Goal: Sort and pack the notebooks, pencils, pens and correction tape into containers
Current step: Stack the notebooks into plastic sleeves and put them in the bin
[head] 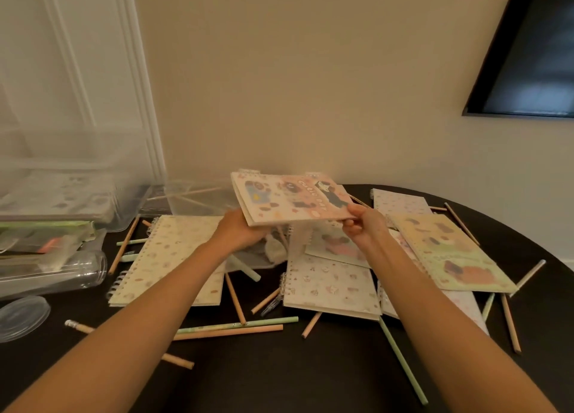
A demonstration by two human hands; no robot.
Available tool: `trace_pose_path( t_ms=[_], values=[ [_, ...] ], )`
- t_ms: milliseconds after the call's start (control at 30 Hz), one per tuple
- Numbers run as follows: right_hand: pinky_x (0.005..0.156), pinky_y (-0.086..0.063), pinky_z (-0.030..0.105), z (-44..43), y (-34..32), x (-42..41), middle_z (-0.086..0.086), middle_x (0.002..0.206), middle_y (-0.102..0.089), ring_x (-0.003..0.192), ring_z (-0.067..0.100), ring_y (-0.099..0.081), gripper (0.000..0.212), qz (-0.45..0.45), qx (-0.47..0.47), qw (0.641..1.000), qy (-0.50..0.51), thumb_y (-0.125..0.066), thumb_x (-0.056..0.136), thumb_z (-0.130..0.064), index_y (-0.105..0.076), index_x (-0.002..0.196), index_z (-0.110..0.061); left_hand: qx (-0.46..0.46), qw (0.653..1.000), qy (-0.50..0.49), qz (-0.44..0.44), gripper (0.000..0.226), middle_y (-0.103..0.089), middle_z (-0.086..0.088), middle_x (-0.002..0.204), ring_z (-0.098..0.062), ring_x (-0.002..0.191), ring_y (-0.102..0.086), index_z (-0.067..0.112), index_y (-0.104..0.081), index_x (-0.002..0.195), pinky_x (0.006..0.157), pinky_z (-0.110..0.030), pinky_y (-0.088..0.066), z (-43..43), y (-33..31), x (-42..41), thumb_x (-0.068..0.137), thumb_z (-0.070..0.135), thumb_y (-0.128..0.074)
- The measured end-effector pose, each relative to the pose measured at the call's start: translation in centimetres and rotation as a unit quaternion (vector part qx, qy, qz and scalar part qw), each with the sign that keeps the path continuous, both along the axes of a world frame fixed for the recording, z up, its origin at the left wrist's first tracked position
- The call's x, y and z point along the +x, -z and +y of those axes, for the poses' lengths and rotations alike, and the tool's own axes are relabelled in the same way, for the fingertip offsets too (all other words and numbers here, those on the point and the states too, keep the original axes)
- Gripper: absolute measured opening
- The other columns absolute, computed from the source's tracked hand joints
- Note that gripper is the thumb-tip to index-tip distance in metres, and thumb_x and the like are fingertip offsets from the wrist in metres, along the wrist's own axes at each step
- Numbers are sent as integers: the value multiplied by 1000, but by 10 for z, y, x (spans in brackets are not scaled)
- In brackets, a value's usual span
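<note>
Both hands hold a pink spiral notebook (289,198) with cartoon pictures up above the table. My left hand (240,234) grips its near left edge from below. My right hand (362,223) pinches its near right corner. Several more spiral notebooks lie on the dark table: a cream one (174,257) at the left, a white patterned one (329,285) in the middle, a yellow-green one (447,251) at the right. Wooden pencils (228,332) and pale green pens (400,360) are scattered around them.
A large clear plastic bin (71,176) stands at the back left, a clear tube-shaped container (52,276) lies in front of it, and a round clear lid (21,318) sits near the left edge. Another clear container (198,195) sits behind the notebooks. The dark table (310,381) curves at the right.
</note>
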State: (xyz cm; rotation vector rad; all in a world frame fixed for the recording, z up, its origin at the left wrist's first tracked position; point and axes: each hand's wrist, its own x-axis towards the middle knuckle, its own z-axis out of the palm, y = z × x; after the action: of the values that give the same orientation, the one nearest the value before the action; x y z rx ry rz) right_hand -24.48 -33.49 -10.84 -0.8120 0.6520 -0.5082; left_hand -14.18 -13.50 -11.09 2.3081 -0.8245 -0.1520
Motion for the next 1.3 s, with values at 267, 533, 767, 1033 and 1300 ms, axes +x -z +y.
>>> trace_pose_path(
  t_ms=[267, 533, 767, 1033, 1300],
  values=[
    [53, -42, 25, 40, -8, -8, 6, 79, -59, 60, 13, -48, 17, -10, -164, 986, -24, -43, 94, 0, -52, 101, -14, -465, 815, -84, 336, 42, -68, -10, 88, -24, 69, -70, 13, -56, 108, 60, -35, -60, 21, -36, -27, 100, 44, -29],
    [65, -53, 32, 39, -15, -28, 13, 92, -67, 81, 24, -62, 19, 9, -132, 979, -154, -48, 91, -5, -54, 109, -7, -432, 845, -103, 299, 16, -66, -16, 84, -22, 52, -68, 7, -48, 108, 53, -32, -59, 52, -28, -28, 100, 12, -36],
    [32, -37, 10, 41, -15, -38, 12, 79, -50, 29, 4, -46, 36, -84, -5, 993, -78, -34, 96, 6, -43, 130, 1, -181, 975, -121, 53, 52, -68, -12, 97, -25, 93, -62, 5, -64, 99, 83, -36, -45, 75, -16, -3, 101, 40, -25],
    [22, -24, 12, 21, 0, -50, 2, 63, -68, 29, 5, -44, 37, 85, -50, 985, -144, -47, 93, -3, -49, 130, -6, 250, 956, -28, -148, 59, -39, -12, 139, -30, 124, -42, 16, -27, 143, 99, -37, -38, 85, 26, 9, 92, 29, -53],
    [21, -19, 10, 31, -10, -55, 6, 47, -58, 18, 4, -30, 21, 80, -64, 992, -78, -37, 95, 2, -51, 111, -1, 224, 933, -82, -271, 18, -55, -14, 101, -29, 96, -55, 3, -53, 99, 71, -31, -37, 87, 19, -1, 92, -3, -37]
  ],
)
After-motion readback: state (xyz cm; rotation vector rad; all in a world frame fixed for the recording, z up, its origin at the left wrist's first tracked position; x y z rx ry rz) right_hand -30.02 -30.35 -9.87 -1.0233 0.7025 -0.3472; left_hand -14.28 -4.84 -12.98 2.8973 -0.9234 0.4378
